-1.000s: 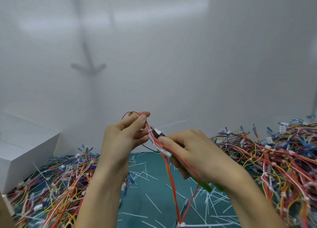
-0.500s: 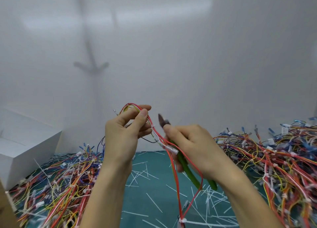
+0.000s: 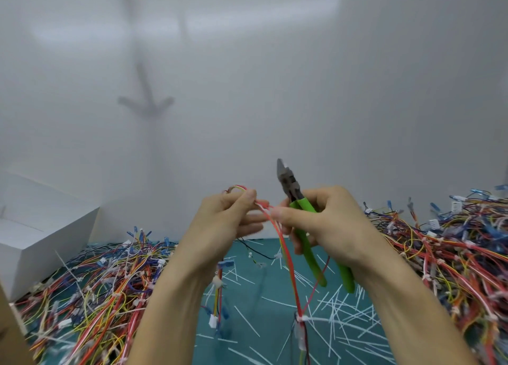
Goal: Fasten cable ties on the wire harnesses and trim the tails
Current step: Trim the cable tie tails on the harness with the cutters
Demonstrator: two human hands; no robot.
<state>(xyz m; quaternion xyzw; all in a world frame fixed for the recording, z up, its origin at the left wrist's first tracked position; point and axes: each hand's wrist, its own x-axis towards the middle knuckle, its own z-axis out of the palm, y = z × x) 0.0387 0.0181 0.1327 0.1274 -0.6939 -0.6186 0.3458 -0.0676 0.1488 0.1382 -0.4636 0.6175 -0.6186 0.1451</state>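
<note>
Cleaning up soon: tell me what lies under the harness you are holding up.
Under the held harness, the teal mat shows, strewn with white trimmed tails. The left forearm and right forearm cover whatever lies on the mat beneath them.

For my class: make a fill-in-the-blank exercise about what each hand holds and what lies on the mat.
The right hand grips cutters with ____ handles. The cutters' tip points ____. The left hand holds a wire harness above a mat strewn with trimmed tails coloured ____. Answers: green; up; white.
</note>
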